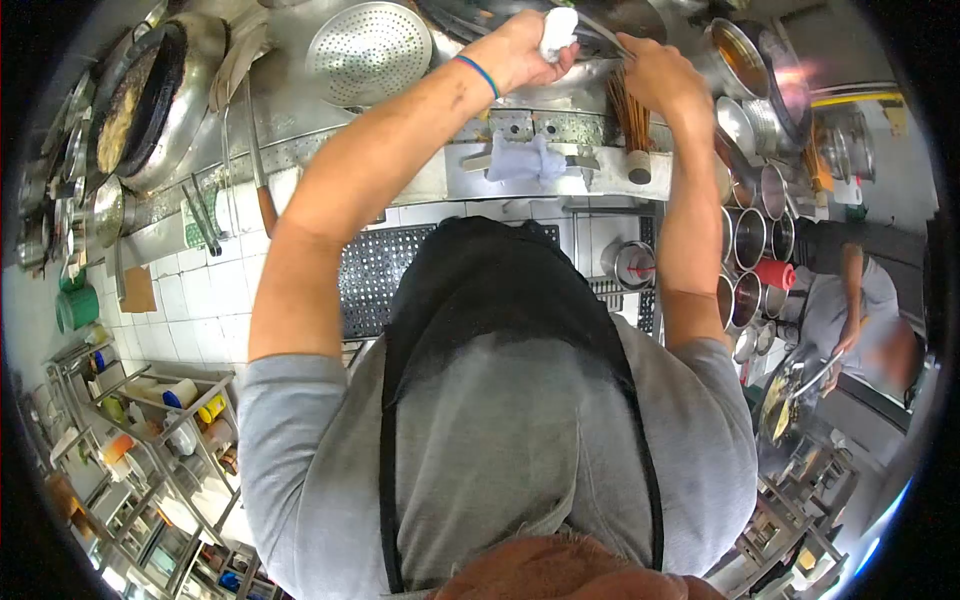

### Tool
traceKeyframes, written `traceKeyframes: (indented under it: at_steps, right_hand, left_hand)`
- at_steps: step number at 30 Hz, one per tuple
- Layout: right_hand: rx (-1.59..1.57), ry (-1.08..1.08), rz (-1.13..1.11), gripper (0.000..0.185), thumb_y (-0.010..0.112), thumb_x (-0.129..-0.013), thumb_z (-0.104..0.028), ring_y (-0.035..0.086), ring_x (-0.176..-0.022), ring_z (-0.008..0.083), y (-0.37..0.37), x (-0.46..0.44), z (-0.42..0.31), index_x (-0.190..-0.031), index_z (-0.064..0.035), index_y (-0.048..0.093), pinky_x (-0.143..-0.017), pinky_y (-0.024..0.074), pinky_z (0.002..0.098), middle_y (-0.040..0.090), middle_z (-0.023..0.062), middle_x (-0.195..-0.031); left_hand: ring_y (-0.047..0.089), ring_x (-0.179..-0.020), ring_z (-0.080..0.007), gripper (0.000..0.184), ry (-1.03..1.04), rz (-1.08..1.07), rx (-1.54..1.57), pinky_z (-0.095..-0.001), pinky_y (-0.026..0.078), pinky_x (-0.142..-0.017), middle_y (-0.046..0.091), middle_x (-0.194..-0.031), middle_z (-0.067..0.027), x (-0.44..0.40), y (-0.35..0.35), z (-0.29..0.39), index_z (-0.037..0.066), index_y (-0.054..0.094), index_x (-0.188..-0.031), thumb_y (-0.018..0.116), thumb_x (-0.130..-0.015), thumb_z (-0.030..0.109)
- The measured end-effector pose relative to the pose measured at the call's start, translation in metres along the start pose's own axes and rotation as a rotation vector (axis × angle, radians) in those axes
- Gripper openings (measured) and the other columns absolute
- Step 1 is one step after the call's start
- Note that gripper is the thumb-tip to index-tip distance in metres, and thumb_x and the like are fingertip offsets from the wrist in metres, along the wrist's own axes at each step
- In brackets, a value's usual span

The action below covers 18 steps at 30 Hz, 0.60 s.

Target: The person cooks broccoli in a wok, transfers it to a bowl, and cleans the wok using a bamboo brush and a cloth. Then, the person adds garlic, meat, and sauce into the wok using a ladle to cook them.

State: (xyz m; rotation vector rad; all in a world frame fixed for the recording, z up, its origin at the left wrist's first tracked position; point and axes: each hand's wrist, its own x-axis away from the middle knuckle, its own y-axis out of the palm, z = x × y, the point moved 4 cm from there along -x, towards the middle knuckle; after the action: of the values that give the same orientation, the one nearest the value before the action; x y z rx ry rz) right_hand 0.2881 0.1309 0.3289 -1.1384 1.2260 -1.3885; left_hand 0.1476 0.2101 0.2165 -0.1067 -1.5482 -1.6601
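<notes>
Left hand (525, 52) curled, thumb side closed on a wadded white cloth (559, 33), out over the counter (285, 100), beyond its front edge. Right hand (660, 75) closed around a slim metal handle (598, 27); tool's far end unclear. Bamboo brush (632, 112) just below the right hand, butt toward the front edge. Perforated strainer (368, 52) left of the left hand. Pale cloth (525, 158) draped at the front edge, between the forearms.
</notes>
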Motion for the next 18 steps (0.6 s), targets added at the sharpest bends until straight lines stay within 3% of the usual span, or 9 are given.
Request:
traceKeyframes:
  at_steps: [2,4,5,7,10,11,13,15,18]
  right_hand:
    - [-0.02,0.023,0.023,0.047,0.054,-0.095,-0.028,0.064,-0.109,0.0394,0.02,-0.027,-0.004,-0.142,-0.0292,0.051,-0.092,0.0522,0.05,0.067,0.0146,-0.122]
    - [-0.037,0.047,0.06,0.047,0.055,-0.094,-0.028,0.064,-0.109,0.0388,0.047,-0.043,-0.008,-0.142,-0.0291,0.051,-0.091,0.0525,0.0498,0.068,0.0139,-0.12]
    - [-0.092,0.098,0.163,0.042,0.051,-0.092,-0.021,0.067,-0.104,0.0404,0.052,-0.035,-0.011,-0.133,-0.023,0.059,-0.089,0.0541,0.0492,0.07,0.0178,-0.11]
    - [-0.192,0.06,0.237,0.042,0.055,-0.092,-0.022,0.067,-0.102,0.0407,0.056,-0.012,-0.005,-0.134,-0.0234,0.059,-0.086,0.0544,0.0499,0.071,0.0189,-0.105]
    - [-0.216,0.112,0.277,0.049,0.06,-0.091,-0.021,0.067,-0.098,0.0414,0.042,0.026,0.022,-0.139,-0.028,0.054,-0.082,0.0528,0.0531,0.071,0.0212,-0.101]
    - [-0.199,0.145,0.236,0.05,0.06,-0.091,-0.021,0.067,-0.098,0.0415,0.038,0.045,0.03,-0.14,-0.0292,0.053,-0.082,0.0524,0.0538,0.071,0.0213,-0.1]
    - [-0.213,0.104,0.219,0.049,0.059,-0.093,-0.022,0.066,-0.099,0.0426,0.023,0.076,0.046,-0.14,-0.0319,0.052,-0.083,0.0515,0.0537,0.07,0.0214,-0.103]
    - [-0.167,0.173,0.1,0.045,0.058,-0.095,-0.022,0.064,-0.104,0.0415,0.004,0.098,0.047,-0.139,-0.0315,0.054,-0.086,0.0507,0.0506,0.068,0.02,-0.11]
    - [-0.135,0.121,0.079,0.045,0.058,-0.095,-0.02,0.063,-0.105,0.0414,0.003,0.11,0.051,-0.139,-0.0295,0.055,-0.085,0.05,0.051,0.067,0.0203,-0.11]
  left_hand:
    - [0.06,-0.068,-0.0231,0.02,0.027,-0.124,-0.034,-0.0311,0.051,-0.046,0.056,-0.083,-0.0155,-0.028,-0.023,0.008,0.004,0.053,-0.101,0.045,-0.097,0.022]
    - [0.06,-0.066,-0.0222,0.016,0.221,-0.02,-0.015,-0.0317,0.05,-0.046,0.058,-0.079,-0.0122,-0.031,-0.048,-0.008,0.006,0.055,-0.095,0.048,-0.096,0.02]
    - [0.06,-0.066,-0.0218,0.015,0.318,0.023,-0.01,-0.0319,0.05,-0.046,0.058,-0.077,-0.0106,-0.031,-0.057,-0.017,0.007,0.056,-0.092,0.05,-0.095,0.02]
    - [0.059,-0.065,-0.0209,0.012,0.243,0.027,-0.22,-0.0344,0.05,-0.047,0.059,-0.072,-0.0062,-0.027,-0.092,-0.047,0.011,0.057,-0.084,0.055,-0.092,0.019]
    - [0.059,-0.063,-0.0219,0.013,0.144,0.072,-0.222,-0.038,0.051,-0.05,0.058,-0.069,-0.0055,-0.007,-0.106,-0.064,0.011,0.058,-0.084,0.057,-0.091,0.021]
    - [0.058,-0.061,-0.0226,0.013,0.24,0.136,-0.214,-0.0355,0.05,-0.049,0.059,-0.071,-0.0066,0.004,-0.092,-0.054,0.01,0.059,-0.085,0.057,-0.091,0.021]
    - [0.058,-0.061,-0.0235,0.015,0.242,0.092,-0.108,-0.0323,0.048,-0.047,0.059,-0.077,-0.0108,-0.02,-0.072,-0.022,0.009,0.058,-0.089,0.056,-0.093,0.023]
    - [0.057,-0.061,-0.0244,0.019,0.068,-0.023,-0.036,-0.0299,0.046,-0.044,0.058,-0.082,-0.0167,-0.034,-0.062,0.008,0.006,0.056,-0.092,0.053,-0.094,0.025]
    - [0.056,-0.061,-0.0242,0.021,0.042,-0.008,-0.057,-0.0286,0.045,-0.043,0.056,-0.081,-0.0197,-0.057,-0.057,0.026,0.005,0.056,-0.094,0.051,-0.095,0.025]
